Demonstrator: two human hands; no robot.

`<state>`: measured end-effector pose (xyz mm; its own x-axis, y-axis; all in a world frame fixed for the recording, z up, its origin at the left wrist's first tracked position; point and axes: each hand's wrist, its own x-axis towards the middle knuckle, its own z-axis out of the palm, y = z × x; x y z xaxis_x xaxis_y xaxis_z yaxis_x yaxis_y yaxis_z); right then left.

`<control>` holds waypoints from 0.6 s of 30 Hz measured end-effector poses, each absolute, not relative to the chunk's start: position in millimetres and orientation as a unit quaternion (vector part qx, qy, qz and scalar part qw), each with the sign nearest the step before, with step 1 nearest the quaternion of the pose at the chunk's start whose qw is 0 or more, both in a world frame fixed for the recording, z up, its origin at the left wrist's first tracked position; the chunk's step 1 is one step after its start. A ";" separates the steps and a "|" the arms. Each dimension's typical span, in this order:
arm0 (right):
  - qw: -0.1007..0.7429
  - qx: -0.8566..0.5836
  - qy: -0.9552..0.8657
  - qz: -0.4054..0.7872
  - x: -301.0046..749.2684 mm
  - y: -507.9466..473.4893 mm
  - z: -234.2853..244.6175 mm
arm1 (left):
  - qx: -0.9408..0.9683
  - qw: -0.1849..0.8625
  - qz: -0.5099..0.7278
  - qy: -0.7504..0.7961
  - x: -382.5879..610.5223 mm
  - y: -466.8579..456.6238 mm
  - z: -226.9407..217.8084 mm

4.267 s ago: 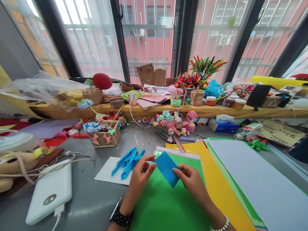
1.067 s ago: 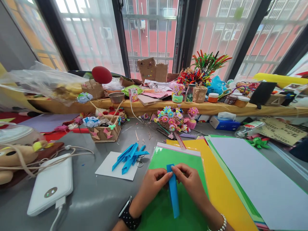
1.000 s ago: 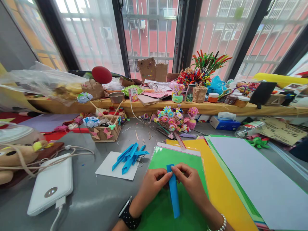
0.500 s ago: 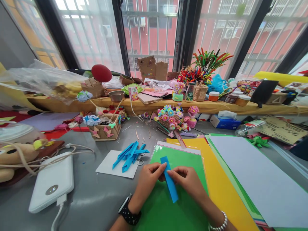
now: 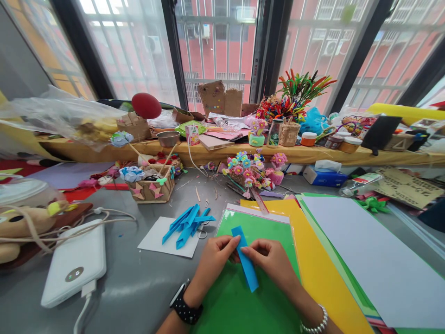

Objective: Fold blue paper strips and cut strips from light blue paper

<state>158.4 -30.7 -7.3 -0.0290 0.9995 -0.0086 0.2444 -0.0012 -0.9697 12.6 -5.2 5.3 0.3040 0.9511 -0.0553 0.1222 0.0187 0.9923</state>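
Observation:
Between my two hands is a folded strip of blue paper (image 5: 247,266), tilted with its lower end toward me. My left hand (image 5: 216,254) pinches its left edge near the upper part, thumb on top. From the other side my right hand (image 5: 269,254) grips the strip a little lower, also with the thumb on its face; the fingers underneath are partly hidden. Both hands are over a green paper pack (image 5: 222,311) in a clear sleeve. Left of them, several folded blue paper pieces (image 5: 187,225) lie in a pile on a white square of paper (image 5: 153,236).
A white power bank (image 5: 78,264) with cables lies at the left. Yellow paper (image 5: 323,278) and a stack topped by a pale sheet (image 5: 375,260) are on the right. Behind stand a cardboard box (image 5: 153,191), crocheted flowers (image 5: 245,167) and a tissue box (image 5: 325,175).
The blue strip and both hands stay in almost the same place. The strip's lower end has shifted very slightly to the right.

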 end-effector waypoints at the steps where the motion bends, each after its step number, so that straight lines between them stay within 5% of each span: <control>1: 0.426 -0.552 -0.564 0.443 158.4 -30.7 -7.6 | 0.592 0.547 0.380 0.454 12.4 -5.0 5.5; 18: 0.469 -0.527 -0.553 0.444 159.6 -29.7 -3.4 | 0.563 0.590 0.370 0.444 11.0 -6.1 6.7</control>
<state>159.6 -29.7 -3.4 -0.0043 0.9987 0.0513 0.1660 0.0513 -0.9848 11.0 -6.1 6.7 0.3307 0.9376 -0.1077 0.0630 0.0919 0.9938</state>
